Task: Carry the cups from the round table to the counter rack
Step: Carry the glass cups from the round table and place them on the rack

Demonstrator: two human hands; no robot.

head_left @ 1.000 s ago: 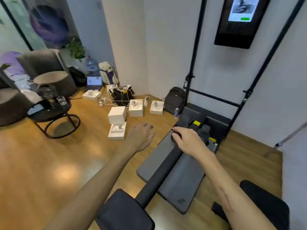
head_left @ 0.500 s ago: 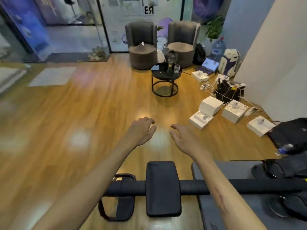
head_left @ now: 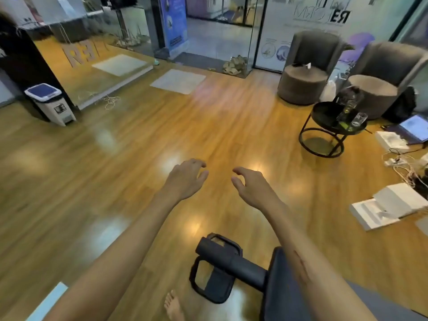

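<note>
1. Wooden floor [head_left: 129, 144] fills most of our view, glossy with light patches, glass doors at the far end and two grey armchairs [head_left: 305, 66] off to the right.
2. We spot the round table [head_left: 324, 112], black, on a ring base, standing in front of those chairs. Clear glass cups [head_left: 358, 119] sit on its far right part, beside something dark we cannot make out.
3. Our left hand [head_left: 185, 179] hangs out front, fingers loosely curled and spread, holding nothing.
4. Our right hand [head_left: 251, 186] mirrors it just beside, thumb and fingers relaxed apart, also carrying nothing.
5. Both hands are well apart from the table, so we judge this as the approach step: no cup picked up yet.
6. Next, we reckon, comes a turn to the right and a walk to the table, past the black padded equipment [head_left: 222, 267] at our feet and the white boxes [head_left: 389, 205] on the floor.
7. No counter rack shows anywhere here.
</note>
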